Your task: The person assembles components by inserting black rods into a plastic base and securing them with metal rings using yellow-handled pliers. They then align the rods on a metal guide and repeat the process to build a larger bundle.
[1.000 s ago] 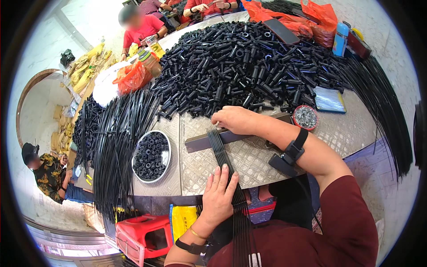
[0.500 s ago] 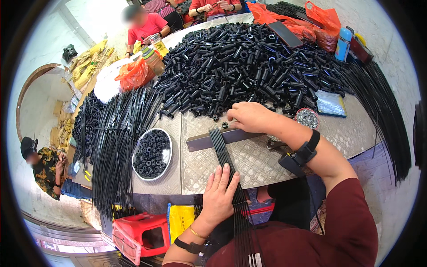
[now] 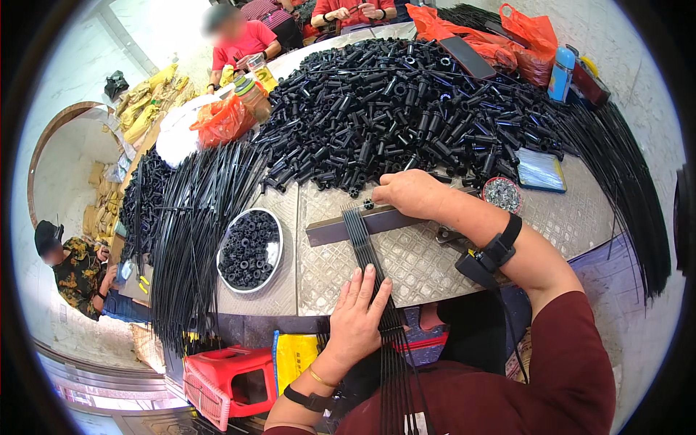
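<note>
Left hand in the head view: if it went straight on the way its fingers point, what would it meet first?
Ahead of the left hand, most likely the grey bar lying crosswise under the black rods. Its height is hard to judge, so the hand might slide over it.

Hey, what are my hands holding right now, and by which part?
A row of long, thin black rods lies under your flat left hand, partway along, with no grip visible; whether your right hand holds anything cannot be told.
</note>
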`<state>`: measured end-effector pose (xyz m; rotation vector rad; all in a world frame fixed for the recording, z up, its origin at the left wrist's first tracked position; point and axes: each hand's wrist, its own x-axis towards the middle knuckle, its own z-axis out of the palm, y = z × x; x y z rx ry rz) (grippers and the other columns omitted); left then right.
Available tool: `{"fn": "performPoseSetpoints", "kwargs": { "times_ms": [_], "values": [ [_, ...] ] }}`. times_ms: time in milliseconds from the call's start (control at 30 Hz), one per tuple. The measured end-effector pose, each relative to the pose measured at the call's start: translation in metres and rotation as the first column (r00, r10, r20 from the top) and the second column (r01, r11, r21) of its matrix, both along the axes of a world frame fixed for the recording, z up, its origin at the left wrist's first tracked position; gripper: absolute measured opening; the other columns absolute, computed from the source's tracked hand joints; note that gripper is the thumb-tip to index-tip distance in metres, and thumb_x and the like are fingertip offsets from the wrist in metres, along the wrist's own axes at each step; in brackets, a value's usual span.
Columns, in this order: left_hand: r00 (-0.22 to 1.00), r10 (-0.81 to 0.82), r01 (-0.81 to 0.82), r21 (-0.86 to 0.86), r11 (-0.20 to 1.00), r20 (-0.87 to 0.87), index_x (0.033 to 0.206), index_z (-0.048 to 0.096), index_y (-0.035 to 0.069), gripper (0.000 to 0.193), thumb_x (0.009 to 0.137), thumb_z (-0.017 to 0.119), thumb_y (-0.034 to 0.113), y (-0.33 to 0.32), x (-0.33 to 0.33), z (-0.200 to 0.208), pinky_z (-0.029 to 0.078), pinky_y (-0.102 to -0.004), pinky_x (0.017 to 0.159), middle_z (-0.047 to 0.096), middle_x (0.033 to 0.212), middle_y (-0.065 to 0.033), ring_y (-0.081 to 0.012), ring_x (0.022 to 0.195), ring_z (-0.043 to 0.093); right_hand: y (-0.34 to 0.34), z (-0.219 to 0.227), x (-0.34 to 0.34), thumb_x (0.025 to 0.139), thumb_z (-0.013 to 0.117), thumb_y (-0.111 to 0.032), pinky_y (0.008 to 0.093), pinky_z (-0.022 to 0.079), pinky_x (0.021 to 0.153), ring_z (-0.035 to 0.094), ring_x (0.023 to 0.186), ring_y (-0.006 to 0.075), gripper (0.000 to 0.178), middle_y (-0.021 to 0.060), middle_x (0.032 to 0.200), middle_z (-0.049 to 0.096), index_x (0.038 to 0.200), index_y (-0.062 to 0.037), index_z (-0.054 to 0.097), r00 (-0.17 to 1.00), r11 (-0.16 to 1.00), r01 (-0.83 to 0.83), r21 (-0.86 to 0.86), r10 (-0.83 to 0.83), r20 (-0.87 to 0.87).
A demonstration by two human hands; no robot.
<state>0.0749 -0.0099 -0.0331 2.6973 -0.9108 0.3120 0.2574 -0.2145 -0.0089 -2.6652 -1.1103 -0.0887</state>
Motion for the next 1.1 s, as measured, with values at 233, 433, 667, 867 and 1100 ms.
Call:
{"fn": "performPoseSetpoints", "kwargs": {
  "times_ms": [233,433,667,867,1100],
  "values": [
    [1.000,0.012,-0.012,-0.008,1.000,-0.003,0.128,0.050,0.009,0.069,0.071,0.068,0.045,0.000,0.001,0.000,0.033,-0.0458,0.101,0.035,0.139,-0.0219,-0.0393,0.126,0.038,0.003,-0.006,0.000,0.083,0.050,-0.010,0.0391,0.049,0.075,0.060,0.088,0.0295,0.020,0.0107,0.094,0.057,0.100,-0.0094,0.061,1.000,0.990,0.024,0.138,-0.023,-0.005],
    [1.000,0.004,-0.003,-0.015,1.000,0.006,0.128,0.050,0.010,0.066,0.071,0.068,0.039,0.000,0.001,-0.001,0.033,-0.0459,0.101,0.035,0.140,-0.0215,-0.0391,0.126,0.038,0.002,-0.004,0.001,0.082,0.050,-0.008,0.0391,0.048,0.076,0.060,0.089,0.0298,0.019,0.0110,0.093,0.056,0.098,-0.0075,0.060,1.000,0.997,-0.009,0.072,0.009,0.003],
    [1.000,0.003,-0.003,0.028,1.000,-0.008,0.128,0.050,0.014,0.065,0.067,0.070,0.025,0.002,0.001,0.000,0.033,-0.0458,0.102,0.034,0.141,-0.0211,-0.0389,0.127,0.037,0.011,-0.008,0.001,0.082,0.050,-0.007,0.0392,0.048,0.077,0.058,0.091,0.0304,0.017,0.0115,0.089,0.055,0.095,-0.0062,0.060,1.000,0.978,0.005,0.209,0.001,-0.029],
    [1.000,0.008,-0.007,0.026,1.000,-0.023,0.128,0.051,0.017,0.066,0.066,0.070,0.024,0.001,0.001,0.001,0.033,-0.0463,0.101,0.034,0.141,-0.0212,-0.0394,0.127,0.037,0.026,-0.012,0.006,0.084,0.052,-0.010,0.0388,0.048,0.075,0.059,0.087,0.0303,0.014,0.0115,0.089,0.055,0.095,-0.0048,0.060,0.999,0.973,-0.033,0.227,0.040,-0.026],
    [1.000,0.003,-0.003,-0.026,1.000,-0.010,0.128,0.050,0.016,0.067,0.069,0.070,0.040,0.000,-0.002,0.003,0.034,-0.0468,0.100,0.034,0.140,-0.0218,-0.0401,0.126,0.038,0.018,0.001,-0.005,0.084,0.056,-0.014,0.0385,0.050,0.074,0.060,0.088,0.0319,0.027,0.0113,0.099,0.057,0.110,-0.0080,0.056,0.999,0.950,0.018,0.312,-0.004,-0.045]
  ]
}}
